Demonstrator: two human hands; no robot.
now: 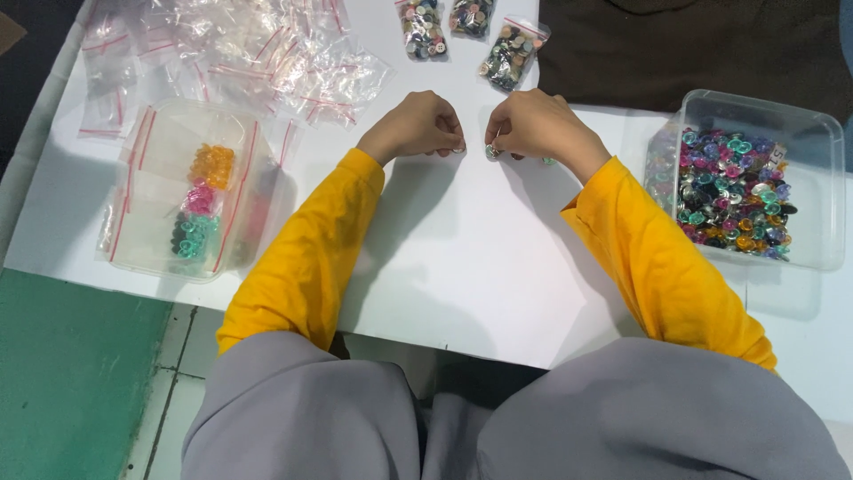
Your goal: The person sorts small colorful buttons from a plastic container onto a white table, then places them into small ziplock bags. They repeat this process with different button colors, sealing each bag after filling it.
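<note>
White desk (462,267) filling most of the view, edge toward the lap, green floor and pale tiles showing at lower left. Dark brown cloth (693,53) draped over the far right corner. Grey-clad knees (533,418) at the bottom, yellow sleeves (302,267) reaching forward from them.

Clear plastic tub (804,133) at the right edge, heaped with mixed shiny buttons (733,191) in teal, pink, purple, orange and black. Second clear tub (151,258) at the left, holding flat zip bags with small sorted clusters in orange (212,164), pink and teal. Loose pile of empty zip bags (240,53) with red seal strips spread across the far left. Three filled bags of buttons (471,36) lined along the far edge, centre.

Left hand (418,126) curled, fingertips pinched narrowly together at something tiny, too small to make out clearly. Right hand (533,124) likewise curled, thumb and fingers nipping a small pale button (491,152) just above the desk. Both hands close together near the desk's middle, nearly touching at the fingertips. A few loose small buttons (547,161) lying just beside the right hand.
</note>
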